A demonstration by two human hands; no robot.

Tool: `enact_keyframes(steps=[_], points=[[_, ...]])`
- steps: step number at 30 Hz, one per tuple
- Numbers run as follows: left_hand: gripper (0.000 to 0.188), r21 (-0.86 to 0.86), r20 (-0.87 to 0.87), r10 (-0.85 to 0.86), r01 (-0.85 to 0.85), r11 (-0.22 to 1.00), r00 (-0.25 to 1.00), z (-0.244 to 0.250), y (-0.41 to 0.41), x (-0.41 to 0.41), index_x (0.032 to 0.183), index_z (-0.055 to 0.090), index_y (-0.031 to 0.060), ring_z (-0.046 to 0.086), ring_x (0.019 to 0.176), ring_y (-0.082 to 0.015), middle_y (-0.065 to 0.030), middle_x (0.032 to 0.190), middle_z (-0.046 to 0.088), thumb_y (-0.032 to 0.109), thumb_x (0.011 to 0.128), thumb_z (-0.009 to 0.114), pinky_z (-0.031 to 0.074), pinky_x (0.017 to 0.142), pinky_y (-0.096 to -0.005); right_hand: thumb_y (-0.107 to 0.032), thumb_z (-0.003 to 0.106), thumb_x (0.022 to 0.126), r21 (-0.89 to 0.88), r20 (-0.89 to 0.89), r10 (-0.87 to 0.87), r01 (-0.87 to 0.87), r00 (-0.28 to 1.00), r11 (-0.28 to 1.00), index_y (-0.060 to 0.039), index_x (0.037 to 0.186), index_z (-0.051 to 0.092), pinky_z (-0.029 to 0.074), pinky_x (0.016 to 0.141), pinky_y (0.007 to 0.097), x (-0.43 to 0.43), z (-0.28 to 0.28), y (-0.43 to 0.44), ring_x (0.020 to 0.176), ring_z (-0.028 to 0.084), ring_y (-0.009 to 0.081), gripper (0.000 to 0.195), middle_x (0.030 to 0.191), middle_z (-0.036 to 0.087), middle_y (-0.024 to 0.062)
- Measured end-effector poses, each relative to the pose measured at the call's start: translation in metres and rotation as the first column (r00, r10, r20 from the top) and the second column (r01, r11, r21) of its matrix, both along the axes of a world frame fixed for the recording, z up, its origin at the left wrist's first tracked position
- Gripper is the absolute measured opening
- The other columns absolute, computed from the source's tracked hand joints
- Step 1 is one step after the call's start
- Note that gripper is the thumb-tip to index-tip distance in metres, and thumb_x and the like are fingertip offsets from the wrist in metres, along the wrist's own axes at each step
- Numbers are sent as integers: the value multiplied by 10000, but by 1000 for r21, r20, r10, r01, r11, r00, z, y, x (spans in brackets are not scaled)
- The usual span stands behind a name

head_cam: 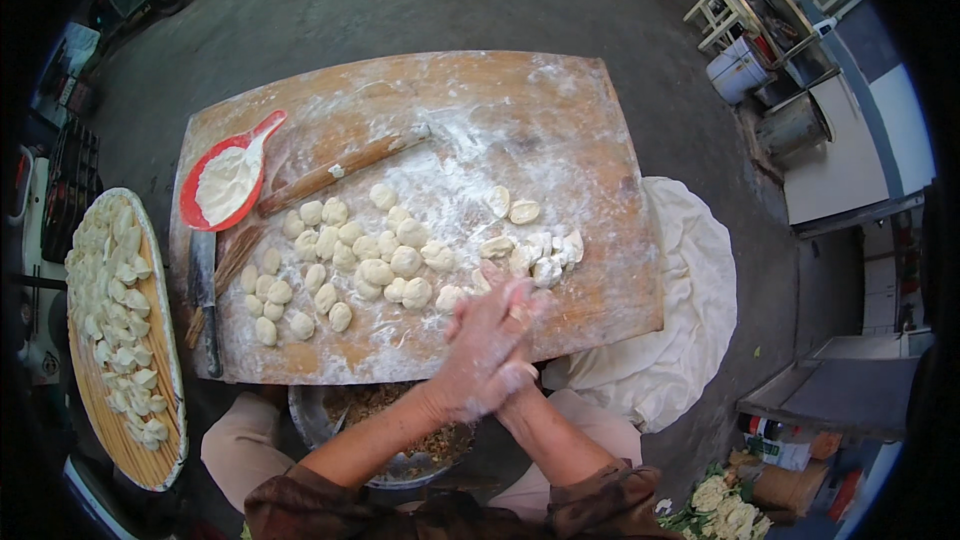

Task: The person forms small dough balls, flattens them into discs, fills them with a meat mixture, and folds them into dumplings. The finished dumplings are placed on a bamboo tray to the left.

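My left hand [476, 360] and my right hand [519, 375] are pressed together, dusted with flour, above the near edge of a floured wooden board [592, 165]. The left lies over the right and hides most of it. Whether a dough piece is between the palms cannot be seen. Just beyond my fingertips lies a cluster of flour-coated dough pieces [547, 270]. Two flattened dough pieces [523, 211] lie farther off. Many small round dough pieces [405, 261] are spread to the left. A wooden rolling pin [341, 169] rests behind them, slanting across the board.
On the board's left are a red scoop of flour [228, 186], a knife [202, 277] and a small straw brush [234, 259]. A tray of dumplings [169, 390] stands left. A metal basin of filling [306, 420] sits below the near edge; white cloth [690, 300] lies right.
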State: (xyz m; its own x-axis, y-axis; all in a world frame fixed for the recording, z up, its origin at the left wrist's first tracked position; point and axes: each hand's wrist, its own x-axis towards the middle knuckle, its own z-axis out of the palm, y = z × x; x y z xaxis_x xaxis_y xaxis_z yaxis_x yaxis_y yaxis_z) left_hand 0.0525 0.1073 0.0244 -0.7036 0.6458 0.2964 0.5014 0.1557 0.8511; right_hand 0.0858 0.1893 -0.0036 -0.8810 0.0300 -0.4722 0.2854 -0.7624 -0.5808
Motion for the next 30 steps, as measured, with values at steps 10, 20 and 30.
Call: enact_keyframes(steps=[10, 20, 30], points=[[387, -239, -487, 423, -582, 777, 764, -42, -56, -132, 1229, 614, 108, 594, 932, -280, -129, 968, 615, 197, 856, 668, 430, 820, -435, -323, 451, 1050, -100, -1, -45, 44, 999, 994, -74, 1448, 385, 373, 1067, 411, -17, 35, -7, 1341, 432, 231, 474, 1460, 454, 109], [519, -301, 78, 443, -403, 864, 893, 7, -4, -131, 1293, 608, 188, 605, 860, -267, -134, 849, 621, 480, 866, 652, 440, 755, -410, -260, 508, 1027, 40, 71, -42, 39, 997, 998, -51, 1354, 459, 475, 939, 401, -14, 36, 9, 1175, 572, 247, 391, 1301, 570, 127], [363, -406, -600, 35, -342, 847, 799, -54, 39, -150, 1137, 656, 147, 579, 966, -317, -91, 963, 620, 252, 790, 668, 413, 880, -486, -232, 507, 1022, 114, 62, -182, 175, 981, 978, -78, 1321, 480, 471, 910, 386, -14, 41, 11, 1168, 568, 228, 337, 1260, 583, 96]])
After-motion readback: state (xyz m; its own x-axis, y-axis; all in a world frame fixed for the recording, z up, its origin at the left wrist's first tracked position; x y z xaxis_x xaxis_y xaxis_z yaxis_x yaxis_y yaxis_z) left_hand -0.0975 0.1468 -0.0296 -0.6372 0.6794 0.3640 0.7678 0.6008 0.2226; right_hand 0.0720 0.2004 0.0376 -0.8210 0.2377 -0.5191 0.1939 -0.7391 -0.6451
